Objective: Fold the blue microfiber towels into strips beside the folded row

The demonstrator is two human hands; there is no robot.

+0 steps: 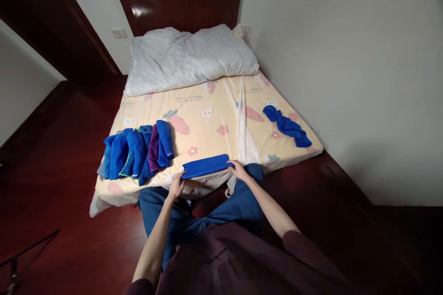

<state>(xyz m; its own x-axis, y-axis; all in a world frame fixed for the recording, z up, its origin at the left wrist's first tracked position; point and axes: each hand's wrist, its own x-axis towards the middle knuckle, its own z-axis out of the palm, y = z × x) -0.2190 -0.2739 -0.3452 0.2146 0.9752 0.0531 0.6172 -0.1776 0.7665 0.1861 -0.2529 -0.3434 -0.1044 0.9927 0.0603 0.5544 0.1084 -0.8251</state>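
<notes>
A blue towel [206, 166], folded into a long narrow strip, lies at the near edge of the bed. My left hand [176, 185] grips its left end, close to a small white tag. At the other end, the fingers of my right hand [237, 170] are closed on the towel's right corner. To the left lies a row of folded towels [134, 152], mostly blue with one purple, some with green edging. A twisted blue towel [288, 126] rests by itself on the right side of the bed.
The bed [207, 124] has a yellow sheet with carrot and rabbit prints, wrinkled near the middle right. A pale quilt [190, 57] lies below the dark wooden headboard [183, 7]. A white wall [346, 69] runs along the right. Some thin dark stand [29, 249] is at lower left.
</notes>
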